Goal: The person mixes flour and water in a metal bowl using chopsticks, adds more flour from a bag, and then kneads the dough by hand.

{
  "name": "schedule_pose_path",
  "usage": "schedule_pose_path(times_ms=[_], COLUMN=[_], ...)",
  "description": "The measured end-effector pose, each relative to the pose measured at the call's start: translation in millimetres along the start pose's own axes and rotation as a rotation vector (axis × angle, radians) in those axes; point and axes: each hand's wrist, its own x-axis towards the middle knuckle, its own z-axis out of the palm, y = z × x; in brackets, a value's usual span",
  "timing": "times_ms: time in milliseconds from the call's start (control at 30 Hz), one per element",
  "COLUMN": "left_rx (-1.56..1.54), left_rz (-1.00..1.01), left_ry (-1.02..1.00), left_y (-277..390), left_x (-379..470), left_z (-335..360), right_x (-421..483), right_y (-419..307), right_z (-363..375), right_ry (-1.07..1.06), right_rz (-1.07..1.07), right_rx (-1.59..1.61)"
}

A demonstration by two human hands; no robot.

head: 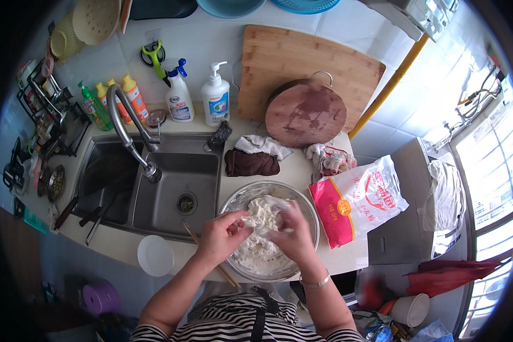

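Observation:
A large stainless steel mixing bowl [314, 239] sits on the counter before me, with loose flour [256, 263] around its bottom. Shaggy, pale dough [263, 218] lies between my hands above the bowl. My left hand [224, 237] holds the dough's left side between curled fingers and thumb. On the other side, my right hand [293, 233] grips the dough; its fingers are blurred by motion and partly covered with dough. A red and white plastic bag of flour [350, 201], bearing writing, leans just right of the bowl.
Wooden chopsticks [228, 278] lie partly under the bowl's left side. A white plastic bowl [155, 255] stands at the counter's front edge. Left is a double sink [175, 160] with a tall faucet [124, 115]. Cloths [252, 163] and a round cutting board [306, 113] are behind.

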Motion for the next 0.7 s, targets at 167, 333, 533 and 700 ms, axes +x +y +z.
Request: schedule_pose_path(times_ms=[167,333,533,700], left_rx=[0.03,-0.028,-0.295,-0.464], left_rz=[-0.037,-0.078,-0.155,-0.171], left_ry=[-0.018,-0.037,-0.04,-0.022], left_y=[-17.2,-18.0,-26.7,-23.2], left_x=[-1.7,1.0,4.4,14.6], left_z=[1.4,-3.2,6.0,23.7], right_x=[-2.2,-2.6,-2.6,-11.5], right_y=[23.3,30.2,25.1,34.8], right_z=[7.9,3.1,1.1,-17.0], right_ry=[-0.09,-0.114,0.02,-0.091], right_rz=[-0.022,0.411,0.709,0.407], right_rx=[-0.061,0.7,1.499,1.924])
